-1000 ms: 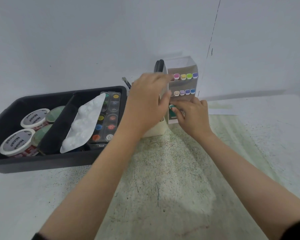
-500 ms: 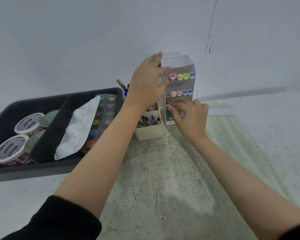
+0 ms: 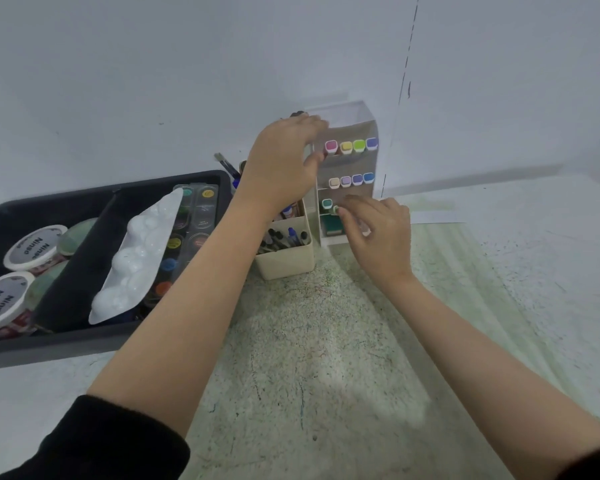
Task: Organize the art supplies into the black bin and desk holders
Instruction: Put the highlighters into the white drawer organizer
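A tall clear marker holder (image 3: 347, 119) stands against the wall, with rows of coloured marker caps (image 3: 350, 146) in its shelves. My left hand (image 3: 284, 161) grips its upper left edge. My right hand (image 3: 378, 226) is at the third shelf, pinching a green-capped marker (image 3: 336, 210) that sits partly in its slot beside a teal cap (image 3: 327, 203). A cream pen holder (image 3: 288, 261) with several pens stands just left of it. The black bin (image 3: 84, 348) lies at the left with paint jars (image 3: 32, 249), a white palette (image 3: 136, 258) and a watercolour set (image 3: 191, 230).
The table (image 3: 326, 358) is a speckled, pale green-stained surface. A sheet of white paper (image 3: 433, 216) lies by the wall behind my right hand. Brushes (image 3: 227, 166) stick up behind the cream holder. The wall runs close behind everything.
My left hand rose from the holder's middle to its top left edge. My right hand shifted from the bottom shelf to the third shelf, where a teal cap now shows.
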{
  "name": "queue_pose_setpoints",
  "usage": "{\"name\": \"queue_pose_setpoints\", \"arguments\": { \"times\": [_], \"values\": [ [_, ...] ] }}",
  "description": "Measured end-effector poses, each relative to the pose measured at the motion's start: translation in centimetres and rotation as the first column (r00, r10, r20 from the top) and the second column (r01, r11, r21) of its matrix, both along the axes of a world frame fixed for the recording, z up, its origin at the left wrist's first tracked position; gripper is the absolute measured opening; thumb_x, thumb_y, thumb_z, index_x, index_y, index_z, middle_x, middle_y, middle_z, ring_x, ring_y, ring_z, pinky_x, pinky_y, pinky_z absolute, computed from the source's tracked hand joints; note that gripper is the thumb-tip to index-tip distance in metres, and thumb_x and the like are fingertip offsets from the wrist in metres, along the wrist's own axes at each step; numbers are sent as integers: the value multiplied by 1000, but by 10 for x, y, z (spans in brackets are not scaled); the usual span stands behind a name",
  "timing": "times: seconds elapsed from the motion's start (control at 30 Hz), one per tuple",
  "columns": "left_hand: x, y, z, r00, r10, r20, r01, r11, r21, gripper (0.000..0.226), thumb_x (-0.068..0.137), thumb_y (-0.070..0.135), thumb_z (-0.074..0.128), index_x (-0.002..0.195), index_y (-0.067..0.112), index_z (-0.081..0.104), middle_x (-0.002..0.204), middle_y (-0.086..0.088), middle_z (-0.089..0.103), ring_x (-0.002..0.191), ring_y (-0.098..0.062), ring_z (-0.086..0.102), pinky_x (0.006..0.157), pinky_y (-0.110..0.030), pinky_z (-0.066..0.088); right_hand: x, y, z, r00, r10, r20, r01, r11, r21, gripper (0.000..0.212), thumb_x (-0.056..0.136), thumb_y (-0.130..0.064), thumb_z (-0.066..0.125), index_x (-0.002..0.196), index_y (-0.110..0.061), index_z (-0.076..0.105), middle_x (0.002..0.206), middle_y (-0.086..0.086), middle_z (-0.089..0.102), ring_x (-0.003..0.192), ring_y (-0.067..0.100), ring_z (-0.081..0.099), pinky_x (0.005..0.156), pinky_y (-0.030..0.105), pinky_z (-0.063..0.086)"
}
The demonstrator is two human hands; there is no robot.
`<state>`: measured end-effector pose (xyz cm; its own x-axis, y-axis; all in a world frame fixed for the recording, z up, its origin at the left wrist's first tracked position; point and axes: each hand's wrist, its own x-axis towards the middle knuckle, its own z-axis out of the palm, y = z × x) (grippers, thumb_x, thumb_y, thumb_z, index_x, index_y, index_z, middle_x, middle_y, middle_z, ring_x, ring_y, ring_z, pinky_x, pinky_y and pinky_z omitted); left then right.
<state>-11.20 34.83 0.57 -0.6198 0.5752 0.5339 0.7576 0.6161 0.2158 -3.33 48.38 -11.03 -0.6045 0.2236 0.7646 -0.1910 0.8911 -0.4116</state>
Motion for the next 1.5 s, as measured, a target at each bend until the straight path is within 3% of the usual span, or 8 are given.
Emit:
{"name": "queue_pose_setpoints", "arguments": {
  "times": [0.2,0.27,0.47,0.7,0.93,1.17,1.33,1.5],
  "values": [
    [2,-1,-4,1000,-11,27,10,998,60,43,90,15,56,132,7,52,137,-8,52,131,-22,44,112,-39,30,31,59,-15,997,-77,24,80,974,-211,28,93,-16,47,112,-11,66,118,9,60,110,19,51,95,31,38],
    [3,0,-4,999,-7,36,5,997,72,43,89,14,56,132,7,53,137,-8,52,130,-22,45,112,-38,30,31,88,-12,969,-172,178,199,969,-145,28,92,-16,48,113,-12,67,120,12,60,110,30,53,93,38,38],
    [6,2,-6,999,2,37,-6,995,95,43,90,14,57,133,8,52,137,-7,51,130,-20,45,112,-35,31,20,155,-12,592,-365,719,249,931,267,39,98,-27,43,136,-26,50,148,10,37,133,35,31,104,45,27],
    [9,1,-12,997,0,76,-10,992,128,47,92,12,56,138,8,45,143,-7,44,135,-19,38,113,-29,25,16,170,-2,627,-242,740,241,964,111,29,90,-26,59,118,-22,62,137,7,49,128,31,37,100,41,30],
    [35,-11,-13,991,60,119,-81,980,179,46,94,8,50,139,11,44,143,-4,46,133,-12,36,107,-17,20,37,156,10,758,-31,651,143,982,-120,9,86,-10,60,87,-19,61,90,-5,65,91,22,58,76,29,38],
    [65,-66,-28,982,188,-4,-183,961,209,34,89,11,50,122,6,60,113,-10,66,109,-25,57,99,-41,42,75,107,26,950,75,304,33,942,-335,16,84,-13,68,95,-23,61,90,-14,63,85,-6,56,75,3,37],
    [79,-94,-41,974,224,10,-223,959,173,34,90,13,48,118,3,62,104,-12,68,99,-26,60,90,-30,40,90,72,54,986,125,113,-87,951,-297,18,85,-12,68,94,-23,58,86,-17,61,74,-5,55,68,5,40],
    [82,-111,-54,957,280,71,-283,959,32,39,88,21,45,119,3,61,110,-13,68,105,-30,60,94,-43,45,85,36,94,969,245,-8,-244,962,-124,17,92,-4,54,106,-9,62,89,-14,61,75,3,58,70,10,43]
  ]
}}
